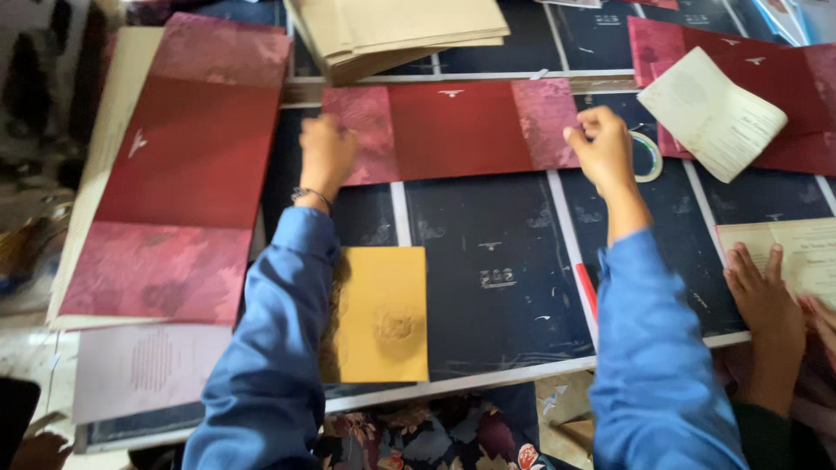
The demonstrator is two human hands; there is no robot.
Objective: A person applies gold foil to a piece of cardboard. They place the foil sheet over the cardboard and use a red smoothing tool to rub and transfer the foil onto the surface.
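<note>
Head view: red card long axis left-right; left hand, right hand pinch its end flaps.

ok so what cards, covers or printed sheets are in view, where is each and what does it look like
Red folded cover: top centre, flat, patterned end flaps, left hand and right hand on its ends.
Yellow card: between the sleeves, embossed emblem.
Larger red cover: left, opened.
Cream printed sheet: upper right.

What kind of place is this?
Probably a small workshop where cards or folders are put together by hand: an unfolded red card, a stack of red sheets, brown envelopes and a yellow card cover the work surface.
</note>
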